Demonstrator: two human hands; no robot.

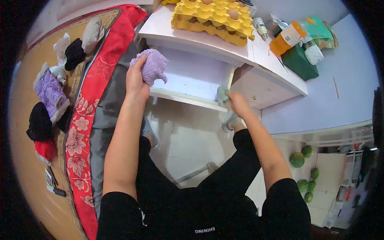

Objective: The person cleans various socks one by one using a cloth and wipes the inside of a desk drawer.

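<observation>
My left hand [137,83] is closed on a bunched, fluffy purple cloth [154,66], held above the left side of a pulled-out white drawer [192,76]. At the drawer's front right corner, my right hand [239,103] grips a small pale green crumpled piece [222,96], perhaps a cloth; it is blurred and its kind is hard to tell. Only a few tiny specks show on the drawer's pale floor. My fingers partly hide the green piece.
Yellow egg trays [212,18] holding eggs, a light bulb [261,29], an orange bottle [289,38] and a green box [300,62] stand on the cabinet top. Left is a bed with a red floral border [78,142] and scattered clothes. Several green melons [297,160] lie on the right floor.
</observation>
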